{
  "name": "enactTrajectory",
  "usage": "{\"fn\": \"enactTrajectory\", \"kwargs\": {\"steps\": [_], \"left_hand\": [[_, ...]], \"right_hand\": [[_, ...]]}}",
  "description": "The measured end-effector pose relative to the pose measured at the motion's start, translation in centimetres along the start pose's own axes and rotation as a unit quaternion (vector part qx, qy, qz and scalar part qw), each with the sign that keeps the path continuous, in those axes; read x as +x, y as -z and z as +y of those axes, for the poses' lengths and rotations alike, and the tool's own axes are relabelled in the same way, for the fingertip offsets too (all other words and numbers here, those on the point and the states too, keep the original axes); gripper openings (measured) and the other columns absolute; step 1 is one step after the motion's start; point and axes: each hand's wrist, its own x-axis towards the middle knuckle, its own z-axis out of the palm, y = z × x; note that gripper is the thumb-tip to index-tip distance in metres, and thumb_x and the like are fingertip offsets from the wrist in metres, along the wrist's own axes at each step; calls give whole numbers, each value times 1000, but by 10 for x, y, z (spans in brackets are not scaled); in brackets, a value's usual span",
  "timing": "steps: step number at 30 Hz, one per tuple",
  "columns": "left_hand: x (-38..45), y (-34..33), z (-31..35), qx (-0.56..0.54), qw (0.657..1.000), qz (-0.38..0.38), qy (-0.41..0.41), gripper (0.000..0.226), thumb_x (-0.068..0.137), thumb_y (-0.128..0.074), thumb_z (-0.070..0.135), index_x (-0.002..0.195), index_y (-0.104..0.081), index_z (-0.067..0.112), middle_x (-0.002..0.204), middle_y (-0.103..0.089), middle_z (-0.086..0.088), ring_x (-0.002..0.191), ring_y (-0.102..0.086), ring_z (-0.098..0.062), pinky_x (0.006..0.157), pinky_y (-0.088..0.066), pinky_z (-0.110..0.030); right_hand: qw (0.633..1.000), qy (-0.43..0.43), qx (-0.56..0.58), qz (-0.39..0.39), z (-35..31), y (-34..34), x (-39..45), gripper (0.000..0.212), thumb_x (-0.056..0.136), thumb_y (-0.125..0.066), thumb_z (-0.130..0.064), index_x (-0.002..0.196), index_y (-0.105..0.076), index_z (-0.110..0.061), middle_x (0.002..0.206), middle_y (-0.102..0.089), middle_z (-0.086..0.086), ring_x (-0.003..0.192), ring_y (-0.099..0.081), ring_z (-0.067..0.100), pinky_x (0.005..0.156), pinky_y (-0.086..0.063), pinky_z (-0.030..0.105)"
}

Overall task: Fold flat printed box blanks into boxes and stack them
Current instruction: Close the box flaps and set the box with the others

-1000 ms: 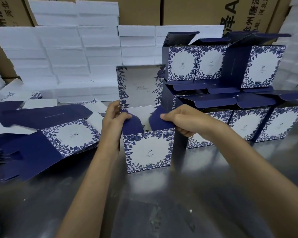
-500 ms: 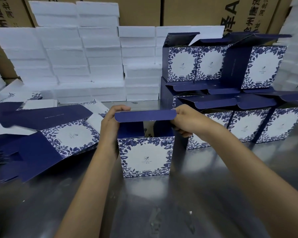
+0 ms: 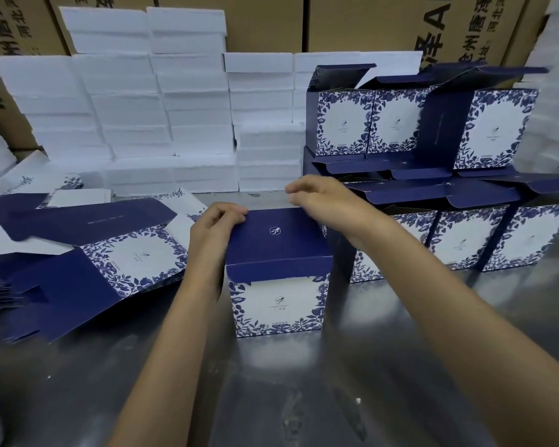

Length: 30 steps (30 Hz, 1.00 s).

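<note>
Lid [image 3: 276, 235] now folded down over box [image 3: 278, 304] — was upright. My left hand [image 3: 215, 227] grips its edge; right hand [image 3: 320, 201] loosely curled, empty — ready for stacking.

steel table [image 3: 304, 398] – carries flat blanks [image 3: 78, 269], one box [image 3: 278, 285], stacked boxes [image 3: 465, 240], foam blocks [image 3: 175, 130].
</note>
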Motion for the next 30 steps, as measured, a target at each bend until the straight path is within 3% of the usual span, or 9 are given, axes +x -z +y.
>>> {"fn": "enactTrajectory", "kwargs": {"steps": [5,7,10,13,17,20,25,27,30], "left_hand": [[8,2,18,96,992,-45,66,20,88,-57,14,89,-71,27,86,-69,8,78,-60,-11,68,-46,-27],[15,-4,29,205,974,-62,68,16,88,-58,20,89,-73,24,86,-71,9,74,-61,-5,61,-43,-23],[18,-21,33,308,947,-86,29,14,92,-57,18,80,-64,21,81,-65,7,73,-56,-10,60,-39,-25],[14,-30,29,331,941,-76,12,14,93,-48,12,84,-57,19,85,-60,4,76,-52,-12,62,-37,-28],[12,-24,29,296,953,-46,42,13,97,-50,21,89,-59,16,89,-62,1,79,-54,-16,67,-38,-31],[10,-25,30,312,948,-44,43,15,99,-47,22,93,-57,12,90,-60,-3,81,-51,-21,67,-36,-32],[6,-25,32,327,944,-28,39,19,100,-44,20,95,-59,9,90,-59,-2,81,-50,-20,64,-35,-30],[4,-22,31,365,930,-2,34,26,102,-38,19,103,-57,2,96,-58,-6,87,-50,-25,70,-35,-33],[3,-25,32,397,917,10,38,23,103,-34,18,95,-51,5,93,-54,-8,91,-48,-29,75,-34,-33]], "right_hand": [[997,-60,-27,-39,-10,-22,12,31,94,-64,-28,96,-69,2,100,-74,19,76,-56,16,68,-41,25],[997,-64,-13,-36,-10,-22,12,16,93,-68,-26,85,-67,-12,83,-68,11,70,-57,17,63,-43,23],[997,-67,29,-16,-7,-21,11,15,92,-69,-16,89,-76,-3,77,-68,4,63,-59,12,51,-46,13],[996,-70,54,-3,-7,-21,6,16,92,-68,-12,95,-77,2,79,-68,5,62,-59,9,48,-46,11],[994,-84,75,-1,-6,-21,1,4,91,-66,-15,87,-66,-13,79,-58,10,66,-54,18,54,-42,21],[995,-86,50,13,-6,-23,-2,7,90,-59,-14,86,-65,-13,78,-51,9,71,-49,20,66,-36,30],[991,-102,80,39,-2,-20,-5,17,91,-55,-11,76,-52,-18,78,-49,8,72,-47,20,68,-34,32],[989,-110,77,60,5,-18,-7,34,94,-55,-18,63,-41,-22,73,-47,7,69,-45,19,66,-33,29],[989,-120,54,66,8,-19,-11,45,98,-54,-25,59,-32,-23,63,-41,1,60,-40,20,56,-29,28]]}}
